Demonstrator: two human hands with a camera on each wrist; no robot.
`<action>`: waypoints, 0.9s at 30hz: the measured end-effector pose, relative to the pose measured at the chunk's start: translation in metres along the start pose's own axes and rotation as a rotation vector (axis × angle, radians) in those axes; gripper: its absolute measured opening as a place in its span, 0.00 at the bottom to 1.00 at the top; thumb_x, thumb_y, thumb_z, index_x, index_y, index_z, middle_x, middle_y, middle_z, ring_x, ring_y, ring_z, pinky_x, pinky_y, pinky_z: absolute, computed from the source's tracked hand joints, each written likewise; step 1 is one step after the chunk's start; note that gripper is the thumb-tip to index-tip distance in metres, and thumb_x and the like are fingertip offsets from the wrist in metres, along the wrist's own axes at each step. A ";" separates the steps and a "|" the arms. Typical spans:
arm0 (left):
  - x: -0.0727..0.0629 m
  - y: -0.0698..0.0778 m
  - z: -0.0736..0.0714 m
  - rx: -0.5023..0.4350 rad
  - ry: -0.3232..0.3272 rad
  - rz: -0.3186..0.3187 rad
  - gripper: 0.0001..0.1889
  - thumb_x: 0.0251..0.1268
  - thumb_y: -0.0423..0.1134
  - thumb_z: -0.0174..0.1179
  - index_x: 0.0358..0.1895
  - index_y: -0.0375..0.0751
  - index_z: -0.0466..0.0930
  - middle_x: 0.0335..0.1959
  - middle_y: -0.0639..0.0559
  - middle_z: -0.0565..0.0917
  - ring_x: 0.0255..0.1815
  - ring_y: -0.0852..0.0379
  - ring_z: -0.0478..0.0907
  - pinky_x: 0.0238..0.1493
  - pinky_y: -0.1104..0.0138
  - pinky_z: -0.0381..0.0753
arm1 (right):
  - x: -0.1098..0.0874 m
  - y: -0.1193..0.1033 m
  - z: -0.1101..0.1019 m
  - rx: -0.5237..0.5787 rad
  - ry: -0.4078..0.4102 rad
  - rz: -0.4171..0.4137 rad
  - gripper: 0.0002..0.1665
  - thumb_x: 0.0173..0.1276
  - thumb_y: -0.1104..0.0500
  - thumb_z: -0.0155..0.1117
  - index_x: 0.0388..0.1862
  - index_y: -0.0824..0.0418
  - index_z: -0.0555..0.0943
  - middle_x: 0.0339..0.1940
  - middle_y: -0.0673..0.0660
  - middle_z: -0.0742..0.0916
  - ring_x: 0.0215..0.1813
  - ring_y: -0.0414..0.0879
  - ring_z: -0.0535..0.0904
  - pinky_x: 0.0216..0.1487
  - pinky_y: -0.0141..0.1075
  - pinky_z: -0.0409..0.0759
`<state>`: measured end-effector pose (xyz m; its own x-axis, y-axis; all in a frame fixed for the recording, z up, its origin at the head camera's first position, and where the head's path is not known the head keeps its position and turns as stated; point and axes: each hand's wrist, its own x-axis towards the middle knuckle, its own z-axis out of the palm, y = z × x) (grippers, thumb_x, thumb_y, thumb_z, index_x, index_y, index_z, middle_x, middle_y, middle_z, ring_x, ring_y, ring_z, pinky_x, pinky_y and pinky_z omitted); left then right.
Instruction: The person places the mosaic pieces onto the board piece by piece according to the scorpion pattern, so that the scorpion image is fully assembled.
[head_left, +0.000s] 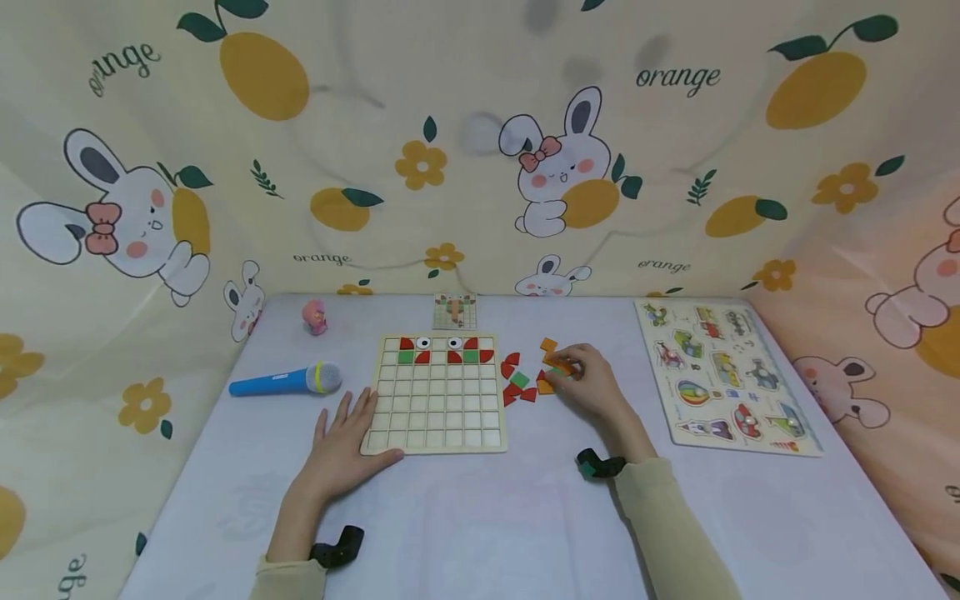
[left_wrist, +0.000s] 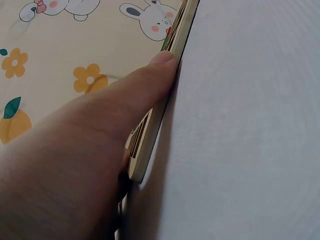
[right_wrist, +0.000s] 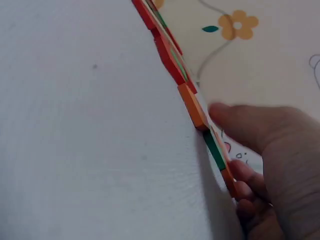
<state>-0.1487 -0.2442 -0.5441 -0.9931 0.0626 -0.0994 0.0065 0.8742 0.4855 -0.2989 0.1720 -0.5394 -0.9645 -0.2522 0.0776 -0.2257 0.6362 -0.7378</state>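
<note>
A wooden grid board lies in the middle of the table. Red and green tiles and two eye pieces fill part of its top rows. My left hand rests with spread fingers at the board's lower left corner; its thumb touches the near edge. To the right of the board, my right hand reaches down over orange tiles. In the right wrist view its thumb is apart from the fingers, which touch an orange tile. Red quarter-round pieces and a green tile lie loose nearby.
A small patterned card stands behind the board. On the left are a blue toy microphone and a pink figurine. A picture puzzle board lies at the right. A printed cloth hangs behind the table.
</note>
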 end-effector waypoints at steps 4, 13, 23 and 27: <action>0.000 0.000 0.002 -0.003 -0.002 -0.002 0.62 0.61 0.75 0.64 0.87 0.38 0.48 0.88 0.40 0.49 0.88 0.33 0.35 0.81 0.32 0.27 | -0.004 0.007 0.000 -0.021 -0.086 -0.049 0.22 0.65 0.47 0.81 0.57 0.50 0.89 0.68 0.58 0.78 0.73 0.59 0.66 0.74 0.64 0.69; -0.001 0.000 0.001 0.000 0.018 0.006 0.62 0.61 0.74 0.65 0.86 0.37 0.49 0.88 0.39 0.50 0.88 0.32 0.36 0.81 0.31 0.28 | -0.008 0.004 0.007 -0.129 -0.107 -0.145 0.28 0.60 0.45 0.83 0.60 0.45 0.89 0.75 0.61 0.73 0.74 0.61 0.62 0.72 0.67 0.67; 0.001 -0.002 0.001 -0.004 0.013 0.012 0.63 0.61 0.76 0.64 0.86 0.37 0.49 0.88 0.40 0.49 0.88 0.33 0.36 0.81 0.32 0.27 | -0.008 -0.004 0.015 -0.184 -0.107 -0.206 0.28 0.53 0.40 0.87 0.53 0.43 0.90 0.77 0.60 0.73 0.79 0.63 0.56 0.74 0.71 0.56; 0.000 -0.002 0.003 -0.003 0.006 0.010 0.63 0.61 0.76 0.64 0.87 0.37 0.49 0.88 0.40 0.49 0.88 0.33 0.35 0.81 0.32 0.27 | -0.009 -0.007 0.019 -0.187 -0.099 -0.203 0.25 0.52 0.39 0.88 0.45 0.44 0.88 0.77 0.61 0.73 0.80 0.63 0.56 0.75 0.69 0.55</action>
<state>-0.1483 -0.2451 -0.5474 -0.9936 0.0682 -0.0898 0.0156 0.8720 0.4892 -0.2860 0.1561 -0.5481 -0.8809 -0.4527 0.1383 -0.4432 0.6861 -0.5770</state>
